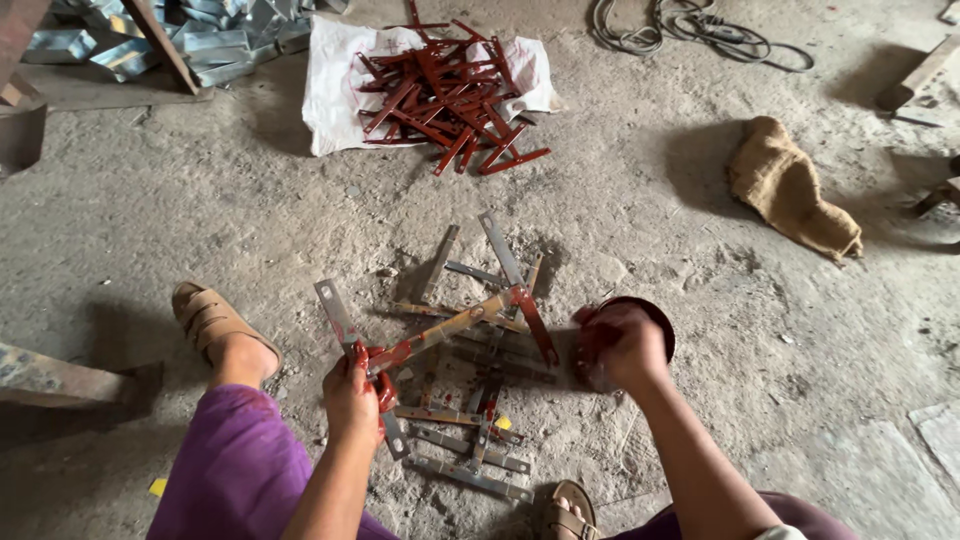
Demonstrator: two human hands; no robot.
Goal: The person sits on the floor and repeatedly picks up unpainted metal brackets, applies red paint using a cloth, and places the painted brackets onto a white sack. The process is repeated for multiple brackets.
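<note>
While left hand (352,392) grips, bracket (455,325) juts rightward.

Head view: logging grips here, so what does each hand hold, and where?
Left hand grips one end of a long, partly red-painted metal strip. Right hand is over a round paint bowl; its hold cannot be told.

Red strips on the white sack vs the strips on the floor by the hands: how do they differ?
The strips on the white sack are coated red all over; the strips on the floor are mostly bare grey metal with red smears. The sack pile lies far from the person, on the white sack; the floor strips lie on bare concrete between the feet, under the left hand and right hand. Both are loose, crisscrossed heaps of flat metal strips.
</note>
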